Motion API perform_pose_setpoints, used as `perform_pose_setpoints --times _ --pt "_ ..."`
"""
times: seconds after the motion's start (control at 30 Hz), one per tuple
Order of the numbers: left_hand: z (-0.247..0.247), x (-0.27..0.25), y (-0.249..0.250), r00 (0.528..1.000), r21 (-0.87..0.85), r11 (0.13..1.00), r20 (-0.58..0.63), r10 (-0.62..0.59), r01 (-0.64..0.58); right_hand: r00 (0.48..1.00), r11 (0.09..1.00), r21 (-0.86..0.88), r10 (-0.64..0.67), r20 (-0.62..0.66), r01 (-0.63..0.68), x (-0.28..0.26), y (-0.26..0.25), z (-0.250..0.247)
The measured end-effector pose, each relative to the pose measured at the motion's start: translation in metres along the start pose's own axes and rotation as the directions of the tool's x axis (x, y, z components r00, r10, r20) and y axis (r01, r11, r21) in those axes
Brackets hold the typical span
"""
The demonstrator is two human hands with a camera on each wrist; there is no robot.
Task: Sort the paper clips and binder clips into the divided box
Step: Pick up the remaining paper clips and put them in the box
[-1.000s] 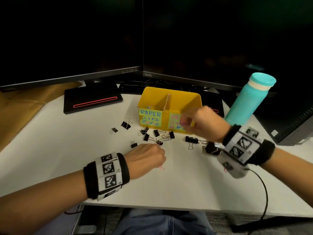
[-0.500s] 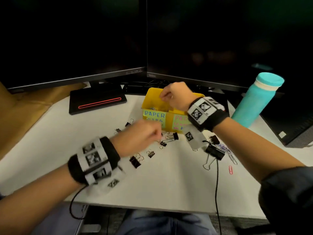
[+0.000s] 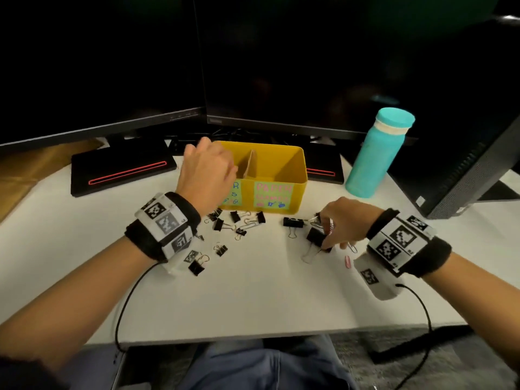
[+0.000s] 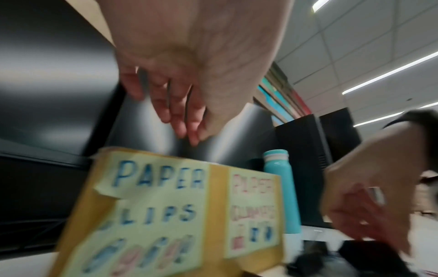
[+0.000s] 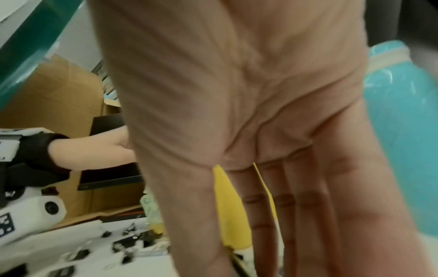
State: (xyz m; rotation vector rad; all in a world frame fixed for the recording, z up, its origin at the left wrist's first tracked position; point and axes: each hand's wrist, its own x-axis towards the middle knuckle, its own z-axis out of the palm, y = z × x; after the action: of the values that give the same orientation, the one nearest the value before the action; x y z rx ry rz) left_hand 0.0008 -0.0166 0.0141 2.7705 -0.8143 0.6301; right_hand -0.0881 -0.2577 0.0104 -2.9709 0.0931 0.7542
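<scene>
- The yellow divided box (image 3: 270,190) stands toward the table's (image 3: 253,299) far edge, about midway along it, with a cardboard divider (image 3: 249,164) splitting it into two compartments.
- Its front wall carries two paper labels: the left one (image 4: 151,209) reads "PAPER CLIPS", the right one (image 3: 272,195) is pink-lettered and too blurred to read in full.
- The left hand (image 3: 206,171) hovers above the box's left compartment, fingers (image 4: 180,114) hanging down loosely and a little apart, holding nothing in the left wrist view.
- The right hand (image 3: 344,220) is down at the table in front of the box's right corner, fingers extended toward a large black binder clip (image 3: 318,239); its fingertips are at the clip, but I cannot tell whether they grip it.
- Another black binder clip (image 3: 293,222) lies just left of that hand, its wire handles splayed.
- A cluster of small binder clips (image 3: 239,220) lies scattered on the table right before the box's front wall, with two more (image 3: 198,266) nearer the left wrist.
- A pink paper clip (image 3: 348,261) lies on the table beside the right wrist, toward the near edge.
- A teal bottle (image 3: 378,153) stands upright at the far right of the table, apart from the box.
- Two dark monitors (image 3: 281,66) line the far edge; their black bases with red stripes (image 3: 121,171) sit either side of the box.
</scene>
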Motion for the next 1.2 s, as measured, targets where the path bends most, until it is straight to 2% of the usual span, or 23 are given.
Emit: perform_pose_setpoints --times 0.03,0.07,0.1,0.13,0.2,0.3,0.37,0.4,0.47,0.57,0.63,0.77,0.87,0.93,1.13,1.2 --pt "0.001 -0.007 0.005 0.999 -0.071 0.997 0.039 0.033 -0.030 0.999 0.998 0.057 -0.041 0.023 0.039 0.002 -0.004 0.006" --pt "0.003 -0.014 0.009 0.989 -0.130 0.990 0.134 0.068 -0.051 0.995 0.990 0.114 -0.090 0.044 0.085 0.003 -0.008 0.010" --pt "0.008 -0.020 0.012 0.958 -0.166 0.984 0.269 0.102 -0.058 0.988 0.977 0.167 -0.142 0.053 0.132 0.004 -0.013 0.013" --pt "0.014 -0.025 0.013 0.909 -0.189 0.980 0.395 0.133 -0.061 0.982 0.962 0.214 -0.183 0.047 0.169 0.004 -0.016 0.014" --pt "0.024 -0.030 0.011 0.813 -0.197 0.978 0.557 0.168 -0.067 0.979 0.945 0.256 -0.204 -0.024 0.203 0.005 -0.013 0.011" --pt "0.030 -0.036 0.009 0.736 -0.078 0.988 0.661 0.149 -0.130 0.970 0.983 0.110 -0.122 -0.209 0.147 0.007 0.007 0.002" --pt "0.030 -0.039 0.008 0.714 -0.044 0.985 0.684 0.149 -0.165 0.956 0.994 0.016 -0.096 -0.277 0.105 0.005 0.022 -0.001" --pt "0.028 -0.041 0.009 0.706 -0.060 0.985 0.690 0.158 -0.162 0.955 0.995 0.023 -0.090 -0.282 0.100 0.003 0.028 -0.002" --pt "0.024 -0.045 0.010 0.715 -0.123 0.985 0.678 0.171 -0.118 0.964 0.994 0.077 -0.054 -0.260 0.076 -0.001 0.038 -0.002" --pt "0.029 -0.042 0.009 0.813 -0.162 0.987 0.574 0.101 -0.008 0.974 0.994 0.100 0.065 -0.215 -0.044 0.000 0.052 -0.001" --pt "0.033 -0.034 0.015 0.842 -0.163 0.985 0.537 0.041 0.056 0.974 0.989 0.081 0.138 -0.181 -0.125 0.004 0.056 0.006" --pt "0.035 -0.028 0.034 0.829 -0.086 0.996 0.557 0.037 0.013 0.977 0.987 0.141 0.107 -0.182 -0.082 0.012 0.051 0.017" --pt "0.041 -0.031 0.034 0.854 -0.106 0.993 0.520 0.014 0.048 0.985 0.985 0.161 0.084 -0.148 -0.060 0.013 0.046 0.021" --pt "0.042 -0.032 0.032 0.860 -0.132 0.989 0.511 0.006 0.072 0.979 0.987 0.158 0.067 -0.192 -0.036 0.016 0.045 0.026" --pt "0.040 -0.028 0.025 0.782 -0.181 0.983 0.617 0.088 0.032 0.973 0.975 0.219 0.011 -0.232 0.041 0.014 0.044 0.036" --pt "0.032 -0.027 0.023 0.805 -0.162 0.987 0.585 0.099 -0.004 0.973 0.967 0.245 -0.018 -0.231 0.076 0.012 0.045 0.037"
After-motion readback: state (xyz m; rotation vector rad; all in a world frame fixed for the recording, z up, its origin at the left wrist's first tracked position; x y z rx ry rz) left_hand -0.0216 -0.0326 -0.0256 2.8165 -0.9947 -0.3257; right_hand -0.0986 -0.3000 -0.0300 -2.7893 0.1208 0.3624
